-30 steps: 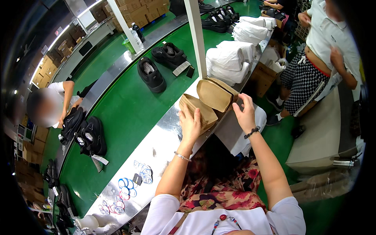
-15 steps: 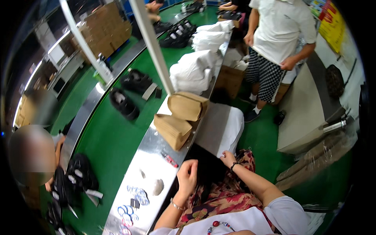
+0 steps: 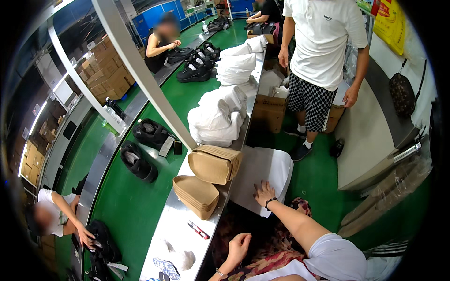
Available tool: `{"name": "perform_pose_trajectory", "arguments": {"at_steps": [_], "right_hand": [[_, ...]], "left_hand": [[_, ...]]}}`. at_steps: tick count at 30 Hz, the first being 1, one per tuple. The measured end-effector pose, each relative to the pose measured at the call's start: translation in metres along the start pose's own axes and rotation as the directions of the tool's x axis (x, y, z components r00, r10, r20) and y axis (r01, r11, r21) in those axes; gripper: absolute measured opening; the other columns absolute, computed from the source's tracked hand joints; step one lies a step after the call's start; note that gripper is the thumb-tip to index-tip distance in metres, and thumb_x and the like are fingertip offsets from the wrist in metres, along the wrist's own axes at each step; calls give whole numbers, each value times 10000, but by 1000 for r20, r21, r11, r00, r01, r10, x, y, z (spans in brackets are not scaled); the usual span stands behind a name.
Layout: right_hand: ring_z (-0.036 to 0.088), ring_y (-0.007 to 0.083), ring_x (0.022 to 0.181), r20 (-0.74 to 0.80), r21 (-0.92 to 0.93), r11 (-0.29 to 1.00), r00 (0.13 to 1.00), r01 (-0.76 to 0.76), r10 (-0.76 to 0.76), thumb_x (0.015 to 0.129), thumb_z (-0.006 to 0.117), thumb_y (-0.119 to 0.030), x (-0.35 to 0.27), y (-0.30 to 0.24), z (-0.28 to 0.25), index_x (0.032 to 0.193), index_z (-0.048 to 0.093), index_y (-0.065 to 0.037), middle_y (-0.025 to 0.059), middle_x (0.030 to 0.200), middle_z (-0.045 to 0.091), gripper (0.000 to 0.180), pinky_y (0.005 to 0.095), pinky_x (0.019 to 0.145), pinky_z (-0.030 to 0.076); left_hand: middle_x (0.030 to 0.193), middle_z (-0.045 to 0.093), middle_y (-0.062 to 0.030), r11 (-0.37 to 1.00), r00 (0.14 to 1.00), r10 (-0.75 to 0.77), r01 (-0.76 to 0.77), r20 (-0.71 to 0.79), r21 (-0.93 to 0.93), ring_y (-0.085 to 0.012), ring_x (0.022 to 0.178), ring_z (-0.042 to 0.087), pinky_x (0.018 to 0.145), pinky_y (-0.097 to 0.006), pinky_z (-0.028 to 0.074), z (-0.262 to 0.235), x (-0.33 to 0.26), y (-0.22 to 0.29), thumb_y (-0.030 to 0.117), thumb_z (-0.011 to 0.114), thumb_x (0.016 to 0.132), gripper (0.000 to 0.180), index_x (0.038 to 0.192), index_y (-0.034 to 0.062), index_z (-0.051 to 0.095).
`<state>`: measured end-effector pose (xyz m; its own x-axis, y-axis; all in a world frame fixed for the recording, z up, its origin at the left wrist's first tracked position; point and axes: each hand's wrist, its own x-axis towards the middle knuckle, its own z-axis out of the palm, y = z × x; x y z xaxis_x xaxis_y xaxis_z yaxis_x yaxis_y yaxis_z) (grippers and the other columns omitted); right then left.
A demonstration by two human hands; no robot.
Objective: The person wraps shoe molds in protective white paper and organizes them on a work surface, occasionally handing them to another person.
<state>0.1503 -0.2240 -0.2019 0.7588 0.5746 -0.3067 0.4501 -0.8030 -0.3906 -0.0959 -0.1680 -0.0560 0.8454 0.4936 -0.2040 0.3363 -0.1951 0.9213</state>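
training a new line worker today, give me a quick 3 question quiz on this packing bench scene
1. True or false: the right hand rests on the white tissue sheets.
2. What does the left hand hold? A) scissors B) nothing C) a shoe
3. How many stacks of brown cardboard inserts sit on the steel ledge?

Key: 1 true; 2 B; 3 two

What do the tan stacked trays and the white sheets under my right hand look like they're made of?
Tan stacked trays: probably moulded paper pulp or cardboard, matte brown, thin nested edges. White sheets under the right hand: likely thin tissue paper, matte, draping softly over the edge.
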Motion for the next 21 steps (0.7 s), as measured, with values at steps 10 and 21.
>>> {"name": "perform_pose_trajectory", "arguments": {"at_steps": [10, 21], "right_hand": [[-44, 411, 1363, 76, -227, 973, 997, 31, -14, 876, 411, -354, 6, 34, 21, 1439, 193, -251, 131, 1504, 44, 612, 650, 1026, 24], [-14, 411, 1362, 64, -169, 986, 998, 10, 1, 831, 494, -378, 5, 25, -2, 1419, 257, -203, 147, 1495, 68, 658, 652, 1021, 82]], "left_hand": [[866, 650, -153, 987, 999, -29, 33, -24, 160, -225, 769, 642, 687, -289, 498, 9, 32, -15, 130, 594, 848, 201, 990, -10, 622], [1109, 473, -234, 621, 554, 717, -231, -423, 749, -384, 977, 472, 838, -447, 386, -68, 31, 88, 38, 667, 707, 595, 1219, -59, 378]]}}
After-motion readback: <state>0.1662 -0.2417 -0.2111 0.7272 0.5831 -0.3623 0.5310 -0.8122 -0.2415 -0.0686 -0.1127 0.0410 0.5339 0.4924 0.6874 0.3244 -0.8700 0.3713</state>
